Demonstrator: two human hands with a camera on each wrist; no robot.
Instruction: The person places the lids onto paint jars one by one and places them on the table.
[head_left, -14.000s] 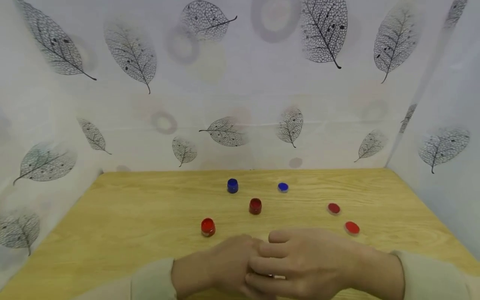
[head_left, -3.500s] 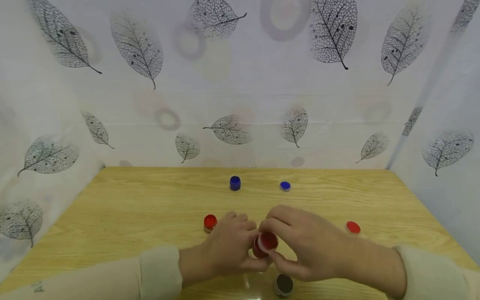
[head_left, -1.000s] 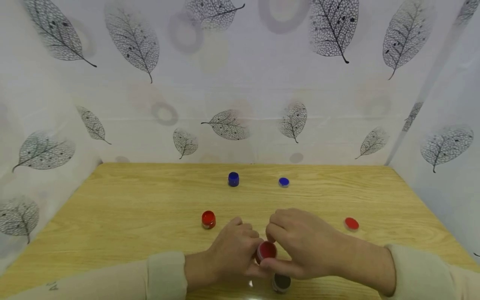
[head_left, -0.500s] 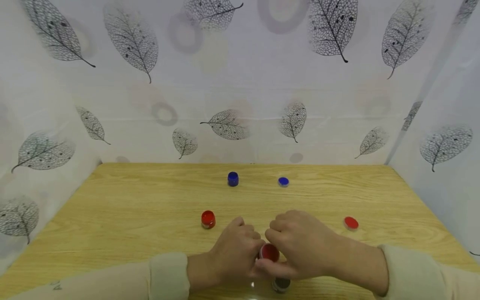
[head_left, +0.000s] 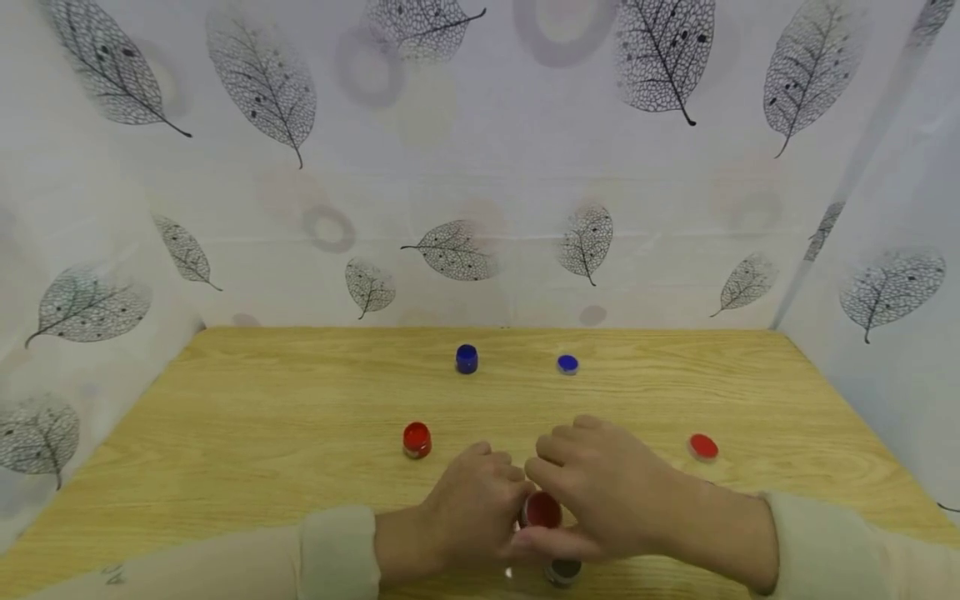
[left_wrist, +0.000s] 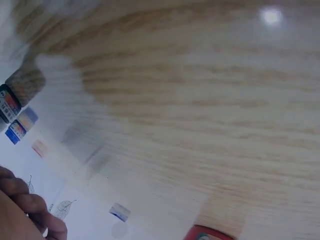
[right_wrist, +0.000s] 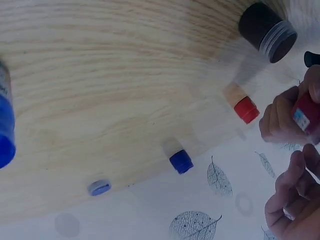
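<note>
In the head view, my left hand (head_left: 476, 508) grips a small dark red paint jar (right_wrist: 306, 116) low over the front of the table. Its round dark red lid (head_left: 543, 510) sits over the jar's mouth, facing up toward my head. My right hand (head_left: 611, 492) pinches that lid, thumb across the near side and curled fingers at the far side. Most of the jar's body is hidden by both hands in the head view. Just below my right thumb stands a black jar (head_left: 562, 572), partly covered by the hand.
An open bright red paint jar (head_left: 417, 440) stands left of my hands; a bright red lid (head_left: 703, 447) lies to the right. Farther back are an open blue jar (head_left: 467, 359) and a blue lid (head_left: 567, 364). A leaf-patterned sheet (head_left: 450, 150) encloses the table.
The dark red jar and its lid, on the table 14 seconds ago, are now together in my hands. In the last second my right thumb and fingers have shifted slightly around the lid.
</note>
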